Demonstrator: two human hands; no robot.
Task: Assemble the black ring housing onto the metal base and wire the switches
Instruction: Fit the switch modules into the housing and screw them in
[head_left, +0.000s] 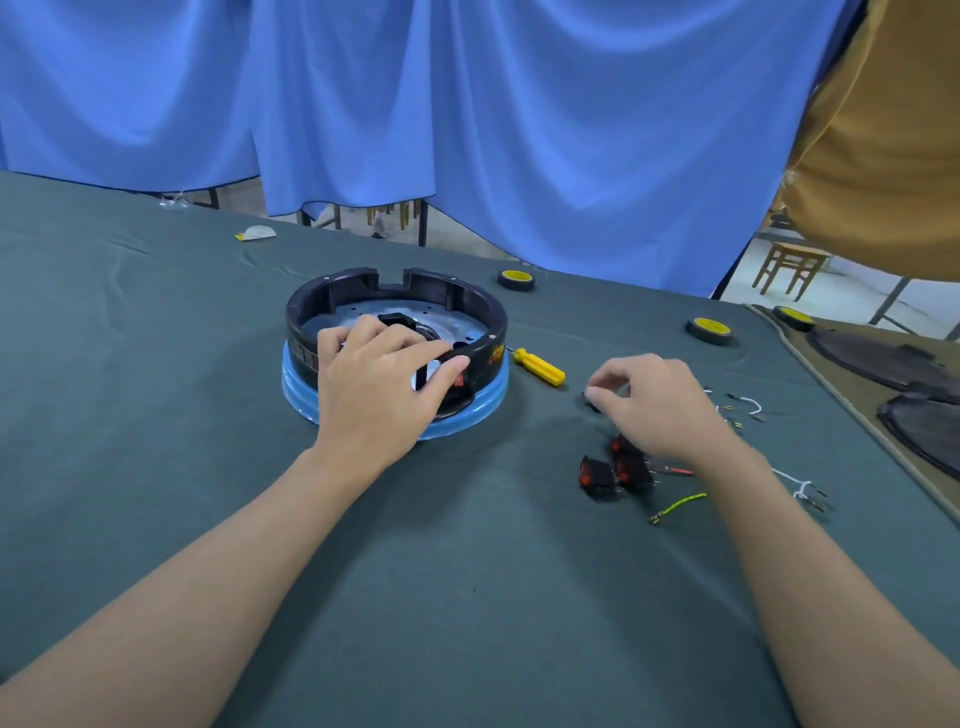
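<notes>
The black ring (470, 306) already sits on the metal base (457, 326), atop a blue stand (488, 401) in the middle of the table (156, 322). One red switch (459, 381) seems fitted in its near wall. The left hand (374, 384) grips that wall, fingers curled over the rim, thumb outside. At four o'clock, loose switches (597, 475) and wires (678, 506) lie unconnected, so most wiring looks undone. At three o'clock, past a yellow screwdriver (540, 366), the right hand (660, 405) pinches a small dark part (592, 402).

Blue curtain (467, 104) far, wooden stool (795, 267) far right, 3 yellow-hub wheels (709, 330) & dark mesh discs (878, 358) right, yellow screwdriver (540, 367) approx. mid-table.
</notes>
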